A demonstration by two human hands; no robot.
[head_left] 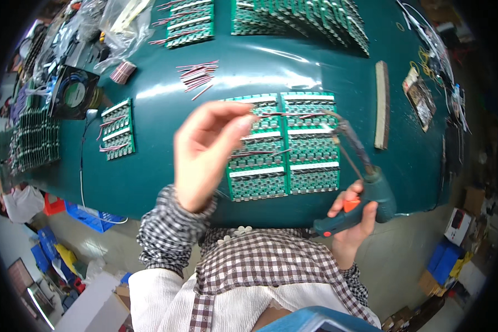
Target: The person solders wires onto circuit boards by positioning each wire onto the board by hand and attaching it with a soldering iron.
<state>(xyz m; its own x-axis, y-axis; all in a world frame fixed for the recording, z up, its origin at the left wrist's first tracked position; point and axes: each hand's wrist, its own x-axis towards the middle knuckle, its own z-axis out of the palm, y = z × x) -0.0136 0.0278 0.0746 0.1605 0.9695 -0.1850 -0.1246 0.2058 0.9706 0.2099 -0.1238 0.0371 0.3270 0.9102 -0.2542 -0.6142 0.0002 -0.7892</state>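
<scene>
My left hand pinches a thin red-and-black wire between thumb and forefinger, above the left of two green circuit boards. The wire runs right, toward the second circuit board. Wrapped around the handle of a dark green soldering gun with an orange trigger is my right hand. The gun's bent tip is over the right board's upper part, close to the wire's far end; whether they touch I cannot tell. Another wire lies across the left board's middle.
Loose wires lie beyond the boards, with large board stacks at the back. A wired board and a small fan sit left. On the right are a long narrow bar and a stained block.
</scene>
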